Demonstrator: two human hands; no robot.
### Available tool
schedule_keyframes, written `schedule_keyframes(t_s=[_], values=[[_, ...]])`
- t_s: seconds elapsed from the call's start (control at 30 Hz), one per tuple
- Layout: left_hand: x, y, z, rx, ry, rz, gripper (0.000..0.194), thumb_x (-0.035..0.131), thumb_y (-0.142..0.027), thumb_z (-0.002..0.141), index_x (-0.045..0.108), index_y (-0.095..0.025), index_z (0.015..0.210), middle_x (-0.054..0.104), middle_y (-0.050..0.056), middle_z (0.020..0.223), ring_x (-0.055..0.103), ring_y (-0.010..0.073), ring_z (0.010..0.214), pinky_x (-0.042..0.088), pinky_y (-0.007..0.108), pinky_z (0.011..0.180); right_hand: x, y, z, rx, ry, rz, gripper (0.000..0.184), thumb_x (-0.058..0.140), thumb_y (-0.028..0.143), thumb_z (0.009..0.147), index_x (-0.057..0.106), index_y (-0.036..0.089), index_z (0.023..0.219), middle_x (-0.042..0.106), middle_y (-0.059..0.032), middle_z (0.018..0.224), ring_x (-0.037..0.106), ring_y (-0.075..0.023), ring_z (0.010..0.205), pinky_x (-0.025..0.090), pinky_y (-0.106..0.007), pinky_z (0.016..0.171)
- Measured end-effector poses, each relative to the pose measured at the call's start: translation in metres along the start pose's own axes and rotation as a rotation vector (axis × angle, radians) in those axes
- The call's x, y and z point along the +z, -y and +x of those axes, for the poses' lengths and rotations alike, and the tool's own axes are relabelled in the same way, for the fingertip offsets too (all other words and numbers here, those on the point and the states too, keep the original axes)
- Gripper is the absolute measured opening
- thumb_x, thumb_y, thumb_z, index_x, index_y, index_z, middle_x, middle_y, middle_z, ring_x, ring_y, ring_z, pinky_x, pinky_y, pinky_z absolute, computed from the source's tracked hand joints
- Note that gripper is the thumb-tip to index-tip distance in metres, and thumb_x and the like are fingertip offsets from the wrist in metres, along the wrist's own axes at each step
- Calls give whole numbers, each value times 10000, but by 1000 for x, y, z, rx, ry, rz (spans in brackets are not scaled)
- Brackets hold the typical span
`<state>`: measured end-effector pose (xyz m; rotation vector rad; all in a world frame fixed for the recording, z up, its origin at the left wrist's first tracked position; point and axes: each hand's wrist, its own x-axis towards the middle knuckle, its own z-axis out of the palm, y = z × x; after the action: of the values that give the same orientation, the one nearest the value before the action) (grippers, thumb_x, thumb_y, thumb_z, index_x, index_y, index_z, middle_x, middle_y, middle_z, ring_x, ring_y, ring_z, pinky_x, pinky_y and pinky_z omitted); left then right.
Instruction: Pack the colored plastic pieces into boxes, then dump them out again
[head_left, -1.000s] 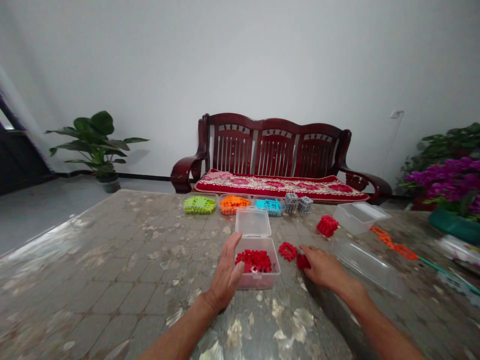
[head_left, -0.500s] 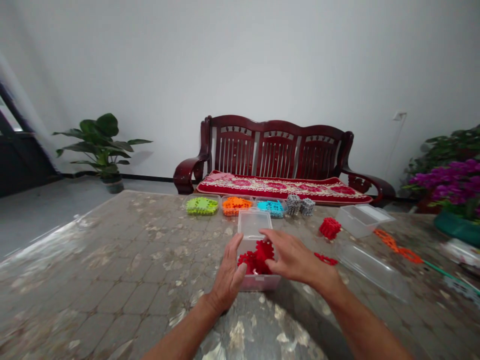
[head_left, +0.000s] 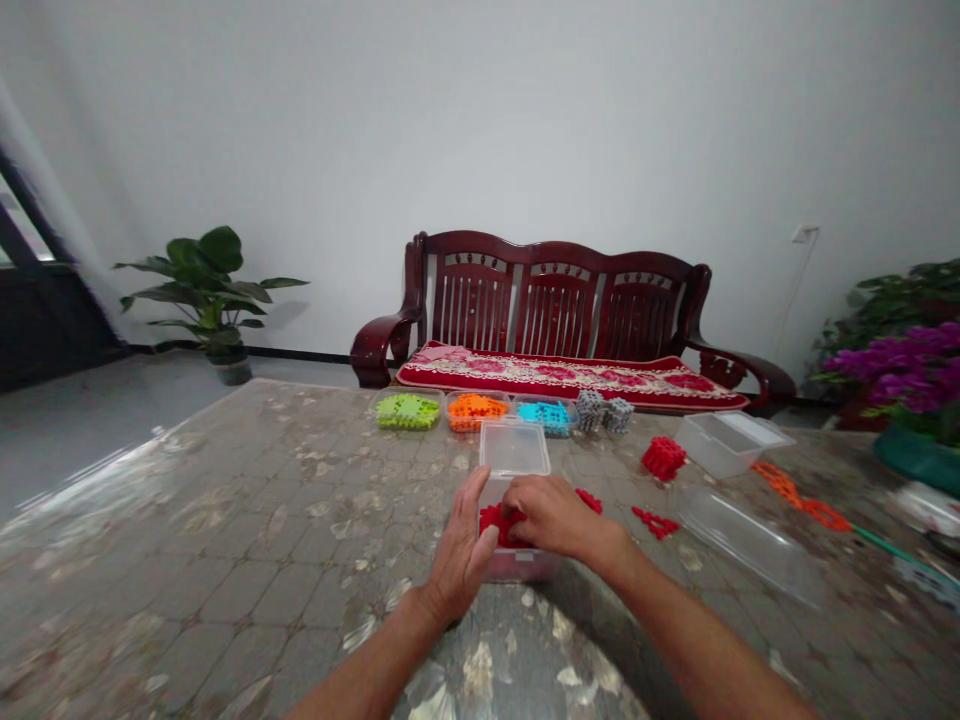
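Note:
A small clear plastic box [head_left: 517, 568] with its lid [head_left: 514, 448] tipped back stands before me, holding red gear-shaped plastic pieces [head_left: 492, 518]. My left hand [head_left: 461, 550] grips the box's left side, thumb at the near rim and fingers along the outer wall. From the right, my right hand [head_left: 551, 515] reaches over the box with bent fingers down among the red pieces. Its fingertips close on a red piece, though they are partly hidden. Just right of the box lies a loose red piece [head_left: 589, 500], partly behind the right hand.
Tubs of green [head_left: 407, 410], orange [head_left: 478, 410] and blue pieces [head_left: 545, 415] line the table's far edge beside grey stacks [head_left: 602, 410]. To the right are a red cluster [head_left: 664, 458], a flat red piece [head_left: 655, 522], an open box [head_left: 720, 445], a clear lid [head_left: 750, 540] and an orange chain [head_left: 802, 497].
My right hand has moved left and deeper into the box. The upright red piece it was touching no longer shows. A red piece right of the box has come into view.

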<state>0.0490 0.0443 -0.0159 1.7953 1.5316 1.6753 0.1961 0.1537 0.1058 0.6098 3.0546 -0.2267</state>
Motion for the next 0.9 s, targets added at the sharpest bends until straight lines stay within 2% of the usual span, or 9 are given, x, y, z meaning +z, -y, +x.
schedule_keyframes(t_s=[0.13, 0.23, 0.33, 0.4, 0.47, 0.53, 0.6, 0.73, 0.9], values=[[0, 1, 1, 9, -8, 15, 615, 363, -486, 1071, 248, -232, 1620, 308, 133, 1669, 288, 307, 1554, 220, 531, 1287, -1, 7, 6, 37, 44, -31, 169, 650, 165, 846, 803, 191, 912, 804, -86, 941, 719, -219, 869, 423, -279, 702], [0, 0, 0, -2, -6, 14, 608, 365, -467, 1071, 240, -244, 1623, 304, 124, 1673, 287, 306, 1554, 219, 530, 1288, -2, 5, 5, 59, 18, 30, 151, 663, 176, 837, 806, 196, 882, 806, -77, 906, 719, -216, 835, 433, -277, 699], [-1, -2, 0, -7, 0, 11, 602, 366, -447, 1069, 237, -257, 1625, 302, 112, 1674, 291, 306, 1549, 214, 534, 1288, -5, -16, -4, 92, -172, 218, 146, 664, 203, 848, 802, 215, 892, 805, -52, 936, 716, -199, 857, 463, -271, 757], [-1, -3, 0, -5, 1, 13, 605, 366, -441, 1065, 236, -253, 1626, 302, 115, 1671, 292, 310, 1546, 209, 537, 1288, -5, -40, -14, 187, -330, 346, 180, 625, 209, 869, 795, 211, 929, 803, -50, 954, 717, -200, 870, 484, -280, 788], [-1, -4, 1, -2, 2, 16, 609, 365, -432, 1063, 232, -244, 1627, 298, 121, 1671, 285, 313, 1548, 206, 538, 1289, -1, -66, -26, 328, -400, 407, 210, 591, 211, 873, 786, 198, 949, 804, -60, 947, 724, -217, 869, 504, -304, 799], [-2, -5, 1, -1, 9, 18, 611, 362, -424, 1063, 229, -238, 1629, 293, 125, 1673, 280, 314, 1551, 202, 536, 1290, 8, -88, -37, 448, -379, 385, 243, 584, 201, 855, 781, 188, 995, 805, -79, 995, 731, -244, 918, 515, -341, 845], [-2, -5, 1, -2, 13, 20, 606, 360, -418, 1064, 234, -236, 1628, 295, 126, 1671, 285, 314, 1549, 204, 534, 1290, 20, -99, -46, 513, -302, 330, 318, 644, 217, 811, 767, 181, 1102, 788, -109, 1130, 720, -285, 1035, 514, -383, 916], [-2, -5, 1, 3, 7, 20, 603, 367, -414, 1061, 241, -246, 1627, 299, 120, 1670, 290, 315, 1546, 208, 539, 1288, 39, -95, -57, 561, -187, 159, 535, 766, 285, 729, 711, 172, 1248, 729, -169, 1278, 660, -370, 1183, 492, -459, 987], [-2, -5, 0, 3, 7, 28, 602, 369, -406, 1059, 244, -247, 1627, 302, 123, 1669, 291, 315, 1545, 214, 543, 1285, 45, -88, -63, 553, -188, 125, 348, 692, 231, 791, 721, 192, 1135, 764, -153, 1150, 698, -349, 1081, 512, -426, 909]])
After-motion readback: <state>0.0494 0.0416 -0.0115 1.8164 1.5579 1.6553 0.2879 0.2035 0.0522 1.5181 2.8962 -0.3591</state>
